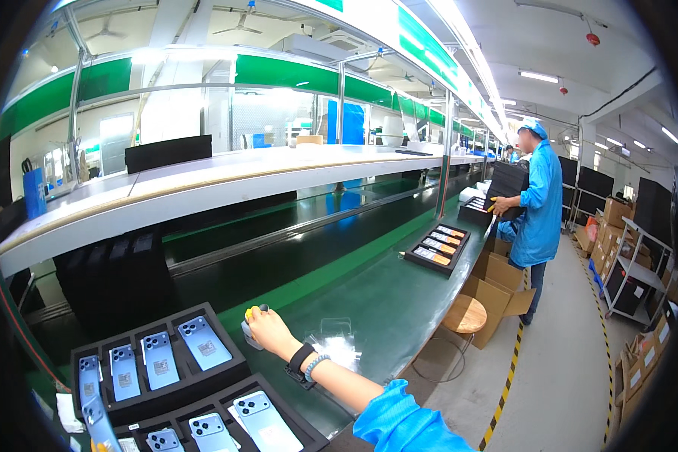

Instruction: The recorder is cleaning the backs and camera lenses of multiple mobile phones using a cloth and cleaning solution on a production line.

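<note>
My right hand [271,331] reaches over the green bench, its fingers closed round a small grey object [251,337] whose kind I cannot make out; a yellow cover shows on a fingertip. At the lower left edge, only a yellow-tipped bit of my left hand [102,447] shows, at the lower end of a tilted light-blue phone [96,422]. Beside it lies a black foam tray [237,369] with several blue phones [158,360], camera side up. A nearer black tray [297,418] holds more such phones [266,423]. Clear plastic pieces [337,346] lie right of my right hand.
A white shelf [226,167] runs above the bench. Farther along sits a black tray with orange-and-white items [438,247]. A person in a blue smock [544,203] carries black trays [508,184] at the right. A wooden stool [465,313] and open carton [505,282] stand beside the bench.
</note>
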